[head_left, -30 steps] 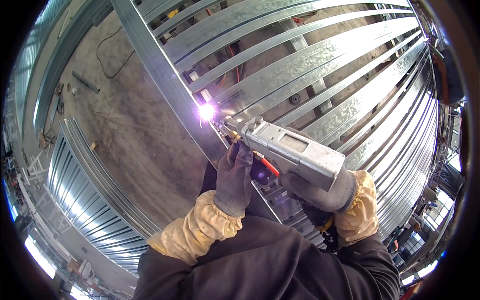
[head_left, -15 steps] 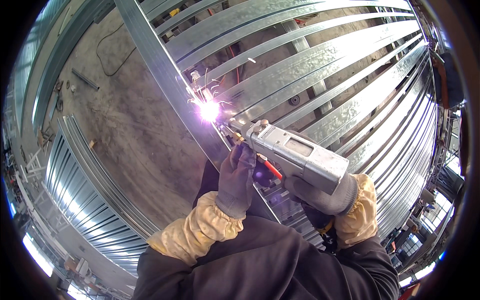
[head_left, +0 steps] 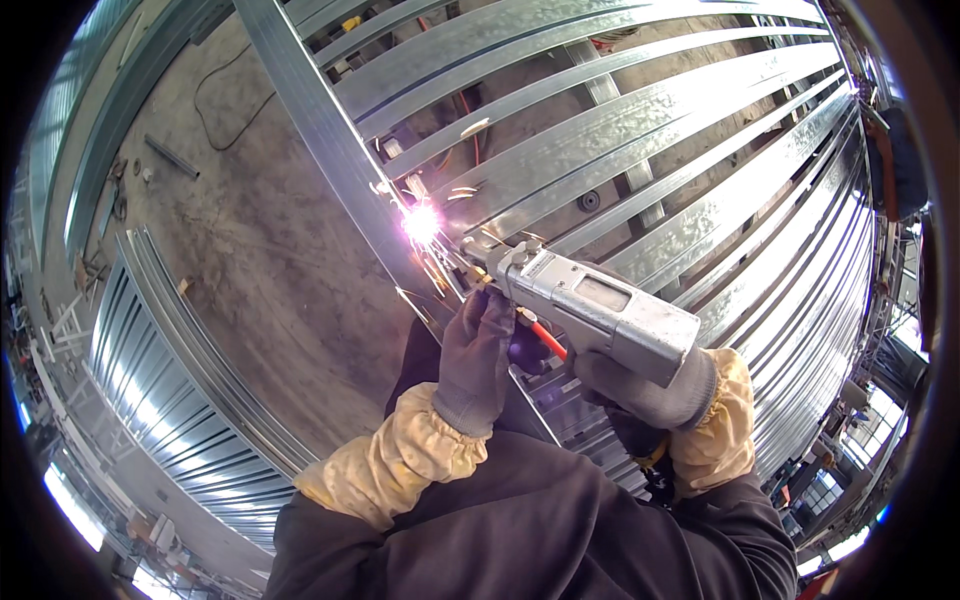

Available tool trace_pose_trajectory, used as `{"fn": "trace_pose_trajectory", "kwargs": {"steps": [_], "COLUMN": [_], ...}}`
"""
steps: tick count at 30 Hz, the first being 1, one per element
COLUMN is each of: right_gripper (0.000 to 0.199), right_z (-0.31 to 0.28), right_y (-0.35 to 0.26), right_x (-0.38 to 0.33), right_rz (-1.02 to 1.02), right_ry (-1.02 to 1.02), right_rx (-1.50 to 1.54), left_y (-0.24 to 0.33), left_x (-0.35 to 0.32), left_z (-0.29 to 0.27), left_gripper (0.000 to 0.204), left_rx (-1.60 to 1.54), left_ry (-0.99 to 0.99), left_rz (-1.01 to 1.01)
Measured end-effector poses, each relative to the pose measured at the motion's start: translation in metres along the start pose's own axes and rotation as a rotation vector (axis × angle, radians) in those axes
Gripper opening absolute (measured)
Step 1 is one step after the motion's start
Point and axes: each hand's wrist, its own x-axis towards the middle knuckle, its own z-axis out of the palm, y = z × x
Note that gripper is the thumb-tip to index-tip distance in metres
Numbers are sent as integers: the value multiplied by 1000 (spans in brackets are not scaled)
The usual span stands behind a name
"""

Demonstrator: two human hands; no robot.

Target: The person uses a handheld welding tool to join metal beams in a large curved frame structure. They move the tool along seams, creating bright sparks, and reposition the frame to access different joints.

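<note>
A silver, box-shaped handheld laser welding gun [head_left: 590, 300] points up and left, its tip beside a bright weld spot with flying sparks [head_left: 421, 224]. My right hand [head_left: 650, 388], in a grey glove, is closed round the gun's handle under its rear end. My left hand [head_left: 476, 350], gloved too, has its fingers closed at the brass fitting under the gun's front; some fingers are hidden. A red hose [head_left: 543, 336] runs back from there beneath the gun. The glowing spot lies where a galvanized steel slat [head_left: 560, 150] meets the long steel side rail [head_left: 335, 150].
More parallel galvanized slats [head_left: 760, 200] spread to the right. Stacked corrugated steel profiles [head_left: 180, 400] lie at the left. On the concrete floor [head_left: 250, 250] are a short metal tube [head_left: 171, 157] and a dark cable [head_left: 215, 140]. A small round part [head_left: 589, 201] shows between slats.
The gun's tip and the weld spot have shifted very slightly to the right and down. The sparks now spray differently, some downward along the rail. Both hands keep their hold.
</note>
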Motion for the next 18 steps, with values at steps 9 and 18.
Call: {"fn": "trace_pose_trajectory", "kwargs": {"steps": [9,18], "right_gripper": [46,57], "right_z": [0,1], "right_y": [-3,-10], "right_x": [-4,-7], "right_rz": [122,234], "right_ry": [1,8], "right_rx": [43,113], "left_y": [-5,-6], "left_x": [-2,-4], "left_z": [1,0], "left_gripper": [34,28], "left_rx": [74,32], "left_ry": [62,45], "left_rz": [8,27]}}
